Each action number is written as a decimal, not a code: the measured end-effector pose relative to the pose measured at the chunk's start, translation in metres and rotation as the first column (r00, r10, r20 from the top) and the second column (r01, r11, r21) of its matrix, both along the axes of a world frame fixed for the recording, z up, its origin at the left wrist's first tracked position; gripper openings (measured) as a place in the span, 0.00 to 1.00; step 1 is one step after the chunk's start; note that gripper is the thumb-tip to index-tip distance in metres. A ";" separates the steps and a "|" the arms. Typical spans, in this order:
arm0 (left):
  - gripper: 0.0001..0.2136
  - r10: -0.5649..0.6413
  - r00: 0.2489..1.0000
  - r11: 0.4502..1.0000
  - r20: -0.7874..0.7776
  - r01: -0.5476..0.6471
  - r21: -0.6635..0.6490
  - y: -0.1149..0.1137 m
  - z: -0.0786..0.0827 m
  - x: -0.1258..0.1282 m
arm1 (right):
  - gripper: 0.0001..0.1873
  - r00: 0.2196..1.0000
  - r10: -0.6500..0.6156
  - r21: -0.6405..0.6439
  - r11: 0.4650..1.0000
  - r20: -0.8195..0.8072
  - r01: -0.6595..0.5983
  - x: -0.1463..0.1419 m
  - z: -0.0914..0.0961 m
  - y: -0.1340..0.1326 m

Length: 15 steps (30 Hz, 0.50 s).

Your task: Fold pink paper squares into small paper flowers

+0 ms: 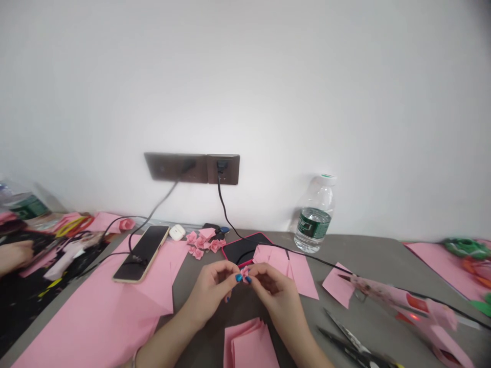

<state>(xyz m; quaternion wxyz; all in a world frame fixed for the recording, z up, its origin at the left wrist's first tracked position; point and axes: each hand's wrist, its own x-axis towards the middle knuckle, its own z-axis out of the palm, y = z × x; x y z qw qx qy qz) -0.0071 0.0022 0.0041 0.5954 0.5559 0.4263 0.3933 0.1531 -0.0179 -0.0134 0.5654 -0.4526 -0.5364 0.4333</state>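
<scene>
Between my two hands is a small pink paper flower (244, 274), held up just above the grey table. The fingertips of my left hand (217, 289) pinch its left side. My right hand (274, 291) pinches the flower from the right. Beyond my hands lies a cluster of finished-looking pink paper flowers (203, 241). Below, near the front edge of the view, rests a stack of pink paper pieces (251, 345). More cut pink paper (301, 273) lies behind my right hand, partly over a red-edged dark tablet-like object (245, 246).
Large pink sheets (111, 317) and a phone (143, 255) lie to the left, beside a white earphone case (177, 232). A water bottle (314, 217) stands near the wall. Open scissors (355, 342) and a pink glue gun (414, 304) lie right. Another person's hand (15, 255) is far left.
</scene>
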 end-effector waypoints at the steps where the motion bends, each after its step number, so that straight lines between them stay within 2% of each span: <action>1: 0.13 0.002 1.000 1.000 0.008 -0.002 -0.009 0.000 0.001 0.000 | 0.13 1.000 0.001 -0.007 1.000 -0.011 -0.001 0.000 0.000 0.000; 15: 0.13 -0.007 0.996 0.998 0.088 0.013 -0.069 0.000 0.003 0.003 | 0.15 0.992 0.031 -0.046 0.998 -0.124 -0.036 -0.001 -0.001 0.001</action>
